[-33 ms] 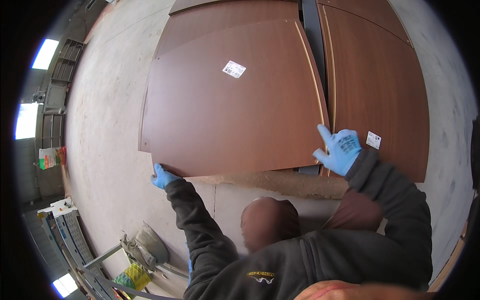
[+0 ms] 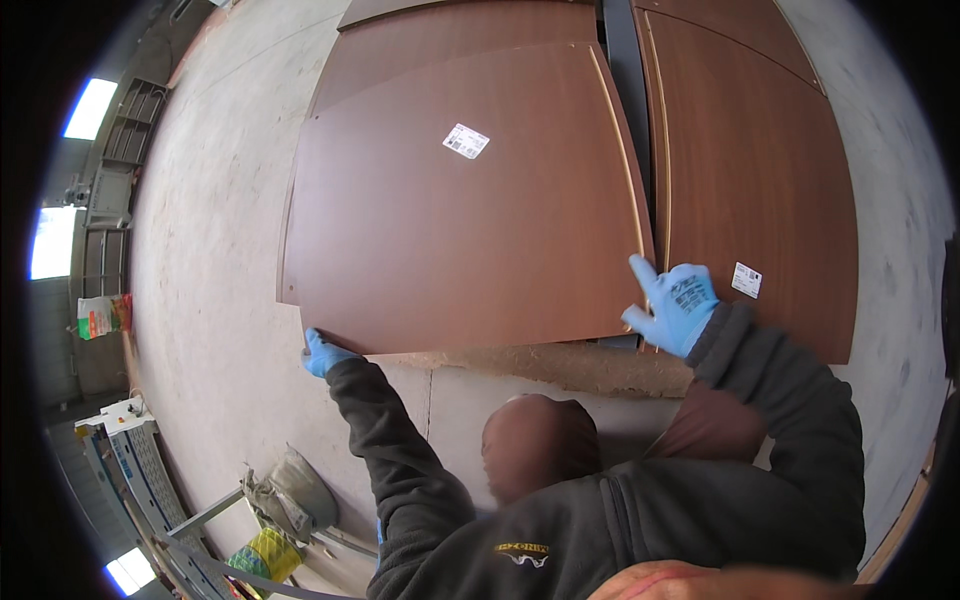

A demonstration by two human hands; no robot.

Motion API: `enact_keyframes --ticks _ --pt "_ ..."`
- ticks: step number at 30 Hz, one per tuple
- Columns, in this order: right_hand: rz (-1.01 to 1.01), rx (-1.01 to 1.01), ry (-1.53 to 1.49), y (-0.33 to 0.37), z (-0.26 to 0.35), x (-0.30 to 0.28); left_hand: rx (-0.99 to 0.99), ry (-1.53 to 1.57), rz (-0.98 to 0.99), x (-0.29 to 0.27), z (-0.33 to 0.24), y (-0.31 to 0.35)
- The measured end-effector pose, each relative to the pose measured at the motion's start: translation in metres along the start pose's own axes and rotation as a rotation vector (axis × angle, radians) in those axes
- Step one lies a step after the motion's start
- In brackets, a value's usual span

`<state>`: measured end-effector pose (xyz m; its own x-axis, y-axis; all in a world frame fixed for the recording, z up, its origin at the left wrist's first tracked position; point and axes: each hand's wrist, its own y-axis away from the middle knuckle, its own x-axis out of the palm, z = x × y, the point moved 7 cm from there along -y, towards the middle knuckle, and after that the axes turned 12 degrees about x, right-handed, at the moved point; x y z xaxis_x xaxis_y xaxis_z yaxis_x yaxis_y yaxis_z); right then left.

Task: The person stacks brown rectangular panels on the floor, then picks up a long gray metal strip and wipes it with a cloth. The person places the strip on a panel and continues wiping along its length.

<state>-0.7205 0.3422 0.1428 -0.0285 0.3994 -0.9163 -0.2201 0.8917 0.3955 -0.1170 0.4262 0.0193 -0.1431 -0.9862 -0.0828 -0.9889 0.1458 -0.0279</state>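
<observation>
A dark brown wood-look panel [image 2: 450, 230] lies flat on top of a stack of similar panels, with a white label [image 2: 466, 141] on its face and a pale strip along its right edge. My left hand [image 2: 328, 352], in a blue glove, grips its near left corner; some fingers are hidden at the edge. At the near right corner my gloved right hand [image 2: 682, 305] touches the panel's edge, thumb and forefinger spread wide. Beside that hand lies a second stack, topped by another brown panel [image 2: 760, 190] with its own label [image 2: 747, 280]. A dark gap separates the stacks.
Brown cardboard-like sheeting [image 2: 560, 368] shows under the near edge of the stack, in front of my knees. Grey concrete floor [image 2: 220, 200] surrounds the stacks. To the lower left stand a grey sack [image 2: 295, 490], a yellow-green roll [image 2: 268, 555] and a metal frame [image 2: 150, 470].
The top panel has shifted very slightly to the left. My right hand has moved a little left and nearer to me along with it; my left hand has barely moved.
</observation>
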Motion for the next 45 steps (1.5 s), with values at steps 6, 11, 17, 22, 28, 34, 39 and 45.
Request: enact_keyframes --ticks 6,11,17,22,28,34,39,45 --pt "0.151 -0.155 0.038 0.019 0.054 0.012 0.051 -0.013 0.078 0.015 0.015 -0.07" --pt "-0.1 -0.267 0.158 0.018 0.075 0.011 0.082 0.055 0.097 0.037 0.016 -0.089" --pt "-0.294 -0.365 0.015 0.018 0.084 0.019 0.179 -0.064 0.103 0.052 0.02 -0.111" --pt "-0.269 -0.363 -0.011 0.014 0.091 0.028 -0.113 0.123 0.155 0.064 0.062 -0.133" --pt "-0.306 -0.467 -0.082 0.008 0.106 0.031 0.06 -0.072 0.016 0.056 0.039 -0.123" --pt "-0.285 -0.487 -0.063 -0.001 0.113 0.046 0.033 -0.139 0.032 0.067 0.028 -0.116" --pt "-0.276 -0.465 -0.045 -0.005 0.115 0.05 0.153 -0.316 0.102 0.075 0.04 -0.141" --pt "-0.3 -0.467 -0.047 -0.004 0.116 0.047 0.282 -0.32 0.133 0.076 0.049 -0.161"
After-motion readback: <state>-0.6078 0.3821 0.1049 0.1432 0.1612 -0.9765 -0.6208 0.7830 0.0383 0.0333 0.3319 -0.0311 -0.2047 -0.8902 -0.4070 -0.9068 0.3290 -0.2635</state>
